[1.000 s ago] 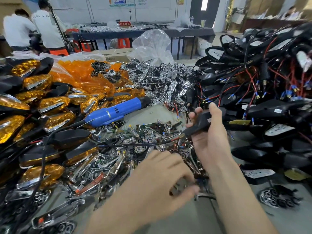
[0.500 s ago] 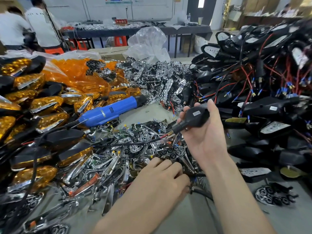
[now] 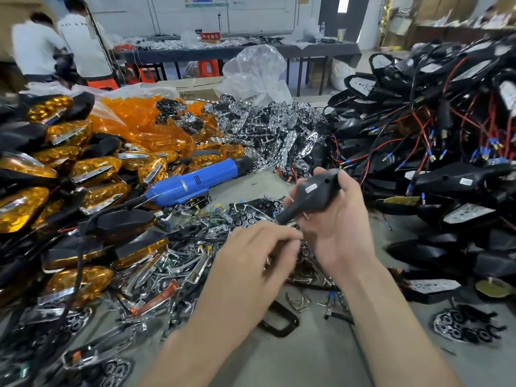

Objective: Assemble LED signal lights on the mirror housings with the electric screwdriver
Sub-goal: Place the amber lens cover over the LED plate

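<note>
At centre frame, the right hand (image 3: 339, 233) is gripping a black mirror housing (image 3: 314, 195). The left hand (image 3: 251, 258) is curling below it, and I cannot tell whether it holds anything. The blue screwdriver (image 3: 192, 182) is lying unused at centre left, so I judge this housing's light is not yet fastened.

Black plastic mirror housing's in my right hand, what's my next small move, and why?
Probably bring your left hand up to the black plastic mirror housing your right hand grips: its curled fingers sit just below the stem, contents blurred. The blue electric screwdriver lies unheld, so driving comes later.
</note>
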### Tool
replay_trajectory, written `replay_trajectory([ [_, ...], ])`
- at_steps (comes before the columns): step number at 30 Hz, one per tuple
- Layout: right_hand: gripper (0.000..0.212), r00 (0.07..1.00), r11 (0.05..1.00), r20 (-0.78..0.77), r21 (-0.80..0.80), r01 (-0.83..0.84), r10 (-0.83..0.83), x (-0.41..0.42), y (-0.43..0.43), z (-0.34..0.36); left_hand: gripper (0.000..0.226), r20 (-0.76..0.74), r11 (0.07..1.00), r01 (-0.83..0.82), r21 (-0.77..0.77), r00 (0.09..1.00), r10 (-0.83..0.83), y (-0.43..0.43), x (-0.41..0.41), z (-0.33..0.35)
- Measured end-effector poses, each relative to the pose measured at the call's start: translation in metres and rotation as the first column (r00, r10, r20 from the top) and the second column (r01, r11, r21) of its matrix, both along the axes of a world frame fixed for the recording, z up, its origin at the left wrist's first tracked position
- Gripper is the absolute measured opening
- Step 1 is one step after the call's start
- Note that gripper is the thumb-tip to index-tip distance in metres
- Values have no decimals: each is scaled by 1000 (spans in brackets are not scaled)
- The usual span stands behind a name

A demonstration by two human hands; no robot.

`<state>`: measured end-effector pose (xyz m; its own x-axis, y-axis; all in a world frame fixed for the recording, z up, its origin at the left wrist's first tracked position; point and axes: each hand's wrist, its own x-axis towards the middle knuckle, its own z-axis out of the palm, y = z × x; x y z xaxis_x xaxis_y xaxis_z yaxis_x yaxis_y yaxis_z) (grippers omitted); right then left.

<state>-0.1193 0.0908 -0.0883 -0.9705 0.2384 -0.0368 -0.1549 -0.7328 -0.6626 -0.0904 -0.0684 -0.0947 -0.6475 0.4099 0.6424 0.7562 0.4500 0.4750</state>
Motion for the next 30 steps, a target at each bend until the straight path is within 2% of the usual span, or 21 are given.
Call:
replay_trajectory([
  [2,24,999,994,-15,100,-50,52,1,-8,1,13,105,983,-53,177,994,35,-3,-5,4],
  [4,23,996,983,-41,165,-75,83,1,-17,0,12,180,952,-117,283,981,67,-4,-9,6],
  [7,27,990,967,-47,228,-116,130,1,-27,-4,14,240,927,-157,341,968,75,-5,-13,7],
  [11,20,984,953,-48,260,-154,172,2,-33,-9,18,265,896,-159,414,963,49,-4,-14,10],
  [16,24,987,916,-53,382,-119,150,1,-42,-18,19,278,892,-153,425,960,32,-4,-15,10],
  [18,41,993,887,-19,452,-93,114,2,-45,-19,20,277,887,-160,433,960,38,-3,-15,10],
  [20,82,996,869,20,488,-81,82,2,-47,-19,21,266,889,-156,430,963,40,-3,-16,10],
  [21,93,997,869,16,488,-77,79,2,-49,-20,21,260,893,-154,423,965,43,-3,-16,10],
  [22,89,997,862,-7,502,-66,81,3,-50,-19,20,259,896,-155,417,965,46,-3,-16,9],
  [24,64,996,849,-23,525,-58,82,3,-52,-16,20,270,898,-158,411,962,46,-2,-17,9],
  [27,63,997,840,-7,539,-65,81,6,-50,-19,20,281,898,-157,411,959,39,-2,-17,10],
  [30,33,994,800,-9,595,-80,106,11,-50,-16,13,324,882,-157,444,946,5,-3,-18,10],
])
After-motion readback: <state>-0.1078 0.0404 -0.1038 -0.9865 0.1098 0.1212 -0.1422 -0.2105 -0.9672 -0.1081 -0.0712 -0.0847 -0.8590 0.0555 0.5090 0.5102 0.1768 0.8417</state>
